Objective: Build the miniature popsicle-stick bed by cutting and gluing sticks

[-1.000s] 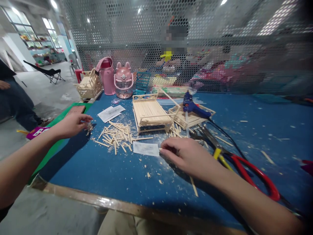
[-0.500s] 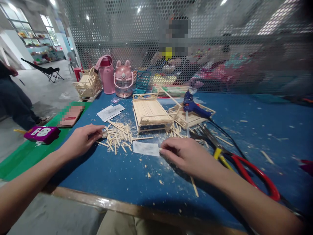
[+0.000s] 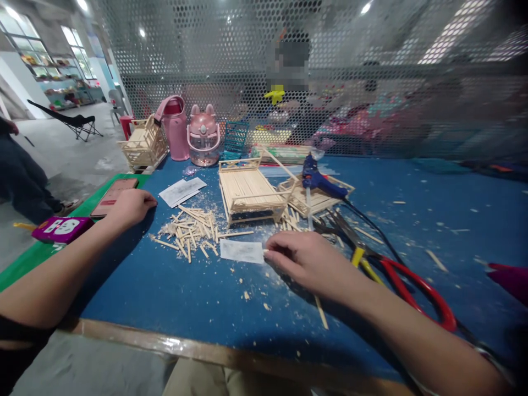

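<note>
My right hand [image 3: 303, 261] pinches the right end of a small white paper slip [image 3: 241, 250] lying on the blue table. Bent and drawn together, the fingers of my left hand [image 3: 134, 206] are beside a phone [image 3: 113, 197]; I cannot make out whether something small is between them. Two more white slips [image 3: 181, 191] are just right of that hand. Between my hands lies a loose pile of short wooden sticks [image 3: 193, 228]. Behind the slip stands a miniature bed of wooden sticks [image 3: 249, 190].
A blue glue gun [image 3: 319, 179] rests on another stick frame [image 3: 324, 199]. Red-handled scissors [image 3: 416, 291] lie beside my right forearm. Pink bottles [image 3: 175, 129], a second stick model [image 3: 142, 143] and a perforated screen [image 3: 231, 71] stand behind. A purple box [image 3: 61, 228] is at left.
My left hand has moved left and back, away from the stick pile to beside the phone. My right hand stays at the slip's end. The whole view has shifted slightly.
</note>
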Tool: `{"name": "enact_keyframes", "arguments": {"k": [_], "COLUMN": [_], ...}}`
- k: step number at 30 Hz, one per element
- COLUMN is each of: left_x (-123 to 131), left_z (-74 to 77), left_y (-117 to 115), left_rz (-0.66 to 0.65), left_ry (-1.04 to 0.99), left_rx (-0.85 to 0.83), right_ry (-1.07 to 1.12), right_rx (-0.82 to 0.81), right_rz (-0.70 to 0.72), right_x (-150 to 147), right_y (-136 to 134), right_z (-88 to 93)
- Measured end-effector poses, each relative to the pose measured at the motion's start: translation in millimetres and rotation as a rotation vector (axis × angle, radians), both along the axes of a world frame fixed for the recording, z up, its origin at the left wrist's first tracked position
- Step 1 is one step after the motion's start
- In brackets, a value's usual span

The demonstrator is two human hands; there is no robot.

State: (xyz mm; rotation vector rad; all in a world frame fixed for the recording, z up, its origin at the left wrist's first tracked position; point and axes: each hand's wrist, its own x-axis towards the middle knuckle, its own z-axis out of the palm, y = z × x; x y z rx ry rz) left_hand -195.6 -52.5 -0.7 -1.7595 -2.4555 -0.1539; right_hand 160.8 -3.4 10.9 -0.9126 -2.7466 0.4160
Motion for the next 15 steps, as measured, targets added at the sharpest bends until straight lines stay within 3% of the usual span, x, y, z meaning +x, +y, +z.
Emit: {"name": "enact_keyframes", "arguments": {"k": [5,9,12,15], "left_x": [26.7,86.0,136.7,172.0], "left_z": [14.6,30.6,32.2,27.2], "left_y": [-7.7,-21.7,-31.1,-33.0], "left_rz": [-0.047,-0.185,-0.376,-0.421], "left_ry": [-0.078,-0.348,-0.63,-0.877], "left_rx": [0.09,0.317,0.198,0.047], "right_ry": [0.046,0.242,0.369,0.448], "right_rx": [-0.014,-0.02,-0.003,0.032], "right_rz": [0.02,0.059,0.067,0.104], "right_x": [-0.4,-1.6,-2.1,-1.7], "right_y": [-0.8,-5.2,-9.1,-10.9], "right_z": [-1.4,-0.3,0.7,0.0]}}
